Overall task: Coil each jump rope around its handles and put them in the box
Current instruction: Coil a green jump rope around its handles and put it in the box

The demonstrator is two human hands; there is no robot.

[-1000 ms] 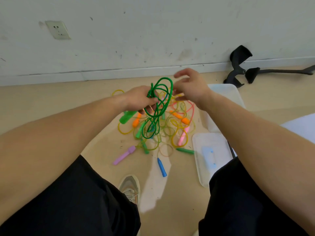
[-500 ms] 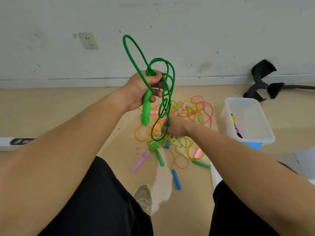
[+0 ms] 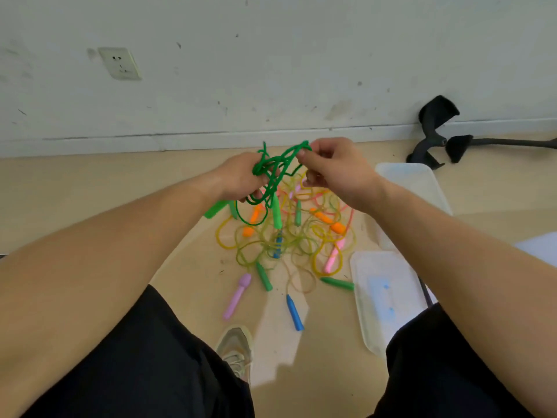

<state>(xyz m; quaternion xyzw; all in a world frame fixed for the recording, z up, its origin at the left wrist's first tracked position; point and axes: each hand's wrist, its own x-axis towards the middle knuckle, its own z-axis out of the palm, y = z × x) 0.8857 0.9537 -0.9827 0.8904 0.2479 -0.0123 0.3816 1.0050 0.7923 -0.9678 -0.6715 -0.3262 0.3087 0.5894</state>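
A green jump rope (image 3: 272, 173) hangs in loops between my hands above the floor. My left hand (image 3: 241, 176) grips its bunched cord and green handles, one handle (image 3: 276, 211) pointing down, another (image 3: 215, 209) sticking out to the lower left. My right hand (image 3: 330, 165) pinches a loop of the green cord at its top. Below them lies a tangled pile of other jump ropes (image 3: 289, 239) with yellow and pink cords and orange, pink, green, blue and purple handles. The clear plastic box (image 3: 422, 182) stands on the floor to the right.
The box's clear lid (image 3: 382, 294) lies on the floor beside my right knee. My shoe (image 3: 236, 346) sits between my legs. A black crutch-like object (image 3: 437, 137) lies against the wall at the right. A socket (image 3: 120, 63) is on the white wall.
My left hand came down from its raised position with the green rope. My right hand rose from the pile and now pinches a loop at the top of the cord.
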